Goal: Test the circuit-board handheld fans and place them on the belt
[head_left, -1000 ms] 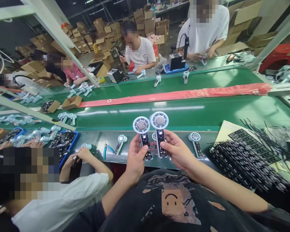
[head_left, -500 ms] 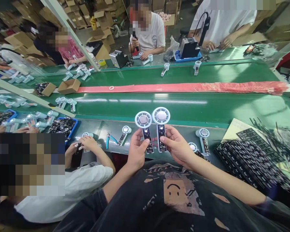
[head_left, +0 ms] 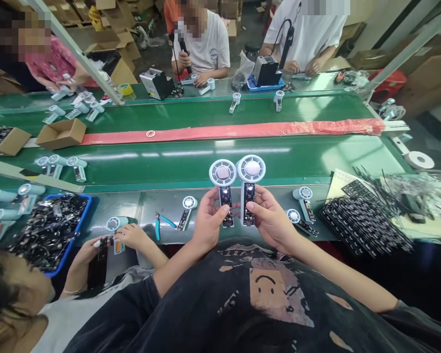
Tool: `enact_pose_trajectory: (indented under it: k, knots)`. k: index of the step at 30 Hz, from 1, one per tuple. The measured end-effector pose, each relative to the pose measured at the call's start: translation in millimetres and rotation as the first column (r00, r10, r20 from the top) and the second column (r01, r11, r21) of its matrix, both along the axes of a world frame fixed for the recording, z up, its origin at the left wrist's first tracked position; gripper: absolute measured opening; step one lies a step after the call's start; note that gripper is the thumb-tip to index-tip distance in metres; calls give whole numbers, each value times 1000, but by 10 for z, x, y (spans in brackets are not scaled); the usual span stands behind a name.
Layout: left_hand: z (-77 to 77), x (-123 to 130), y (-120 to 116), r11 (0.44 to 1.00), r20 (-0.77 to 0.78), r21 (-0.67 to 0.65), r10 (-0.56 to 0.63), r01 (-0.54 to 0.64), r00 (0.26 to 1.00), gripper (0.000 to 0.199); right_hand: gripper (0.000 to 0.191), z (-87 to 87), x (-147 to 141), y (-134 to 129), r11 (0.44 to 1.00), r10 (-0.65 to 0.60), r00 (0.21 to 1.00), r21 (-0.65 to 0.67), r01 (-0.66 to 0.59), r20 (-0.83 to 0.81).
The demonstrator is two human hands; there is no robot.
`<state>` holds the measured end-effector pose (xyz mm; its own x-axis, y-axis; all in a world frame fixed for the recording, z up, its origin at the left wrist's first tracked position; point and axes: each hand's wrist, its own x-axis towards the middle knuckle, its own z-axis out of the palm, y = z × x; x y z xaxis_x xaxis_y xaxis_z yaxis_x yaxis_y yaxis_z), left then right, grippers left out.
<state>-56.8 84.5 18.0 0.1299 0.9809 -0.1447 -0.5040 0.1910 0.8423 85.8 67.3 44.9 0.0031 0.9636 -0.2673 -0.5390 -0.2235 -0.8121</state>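
Two light-blue handheld fans are held upright side by side in front of me, their round grilles up and black circuit boards showing along the handles. My left hand (head_left: 212, 214) is closed around the handle of the left handheld fan (head_left: 223, 172), thumb on its board. In my right hand (head_left: 270, 213) is the right handheld fan (head_left: 252, 169), gripped the same way. Another fan (head_left: 186, 210) lies on the bench to the left, beside blue-handled cutters (head_left: 163, 223). Two more, an upper fan (head_left: 306, 201) and a lower fan (head_left: 297, 219), rest to the right.
Stacked black circuit boards (head_left: 367, 225) lie at the right. A blue tray (head_left: 81, 220) of black parts stands at the left, near a co-worker's hands (head_left: 130, 236). Beyond runs a green conveyor (head_left: 191, 171) with a red strip (head_left: 206, 133); other people work across it.
My view has swung a little to the right. Both fans are still in my hands; the right one is turned slightly, showing more of its side.
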Motion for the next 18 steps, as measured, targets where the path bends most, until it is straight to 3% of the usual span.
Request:
enact_pose_trajectory:
  k: [9, 14, 18]
  knots:
    - [-41, -110, 94, 995, 9, 7, -104, 104, 994, 62, 55, -12, -98, -33, 999, -43, 999, 12, 43, 33]
    - [-160, -156, 140, 996, -50, 33, -87, 88, 995, 60, 60, -25, -141, -30, 994, -109, 993, -13, 110, 53]
    - [-167, -195, 152, 991, -26, 32, -128, 128, 991, 61, 58, -13, -174, -28, 993, -115, 992, -8, 115, 44]
